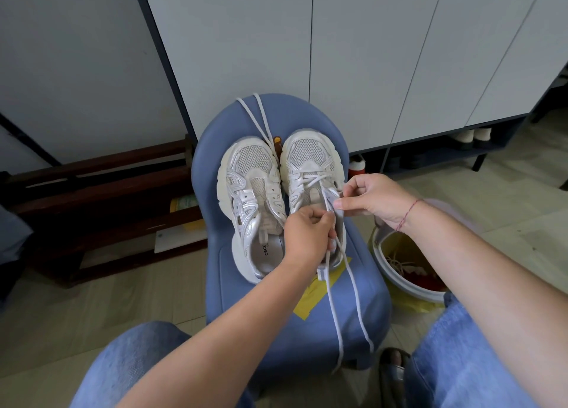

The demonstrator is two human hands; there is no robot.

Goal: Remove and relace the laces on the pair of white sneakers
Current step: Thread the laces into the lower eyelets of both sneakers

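White mesh L shoe (246,173) and R shoe (307,152) sit side by side on blue chair (212,161), toes far. R shoe laced at far eyelets only; its lace (333,309) trails two ends off near edge. L hand (307,232) pinches lace by tongue; R hand (375,201) pinches it at right eyelet row. L shoe unlaced, spare lace (261,115) draped far. Lace looks soft, light, limp: prob. best gripped close to tip. Shoes look light, may need steadying.
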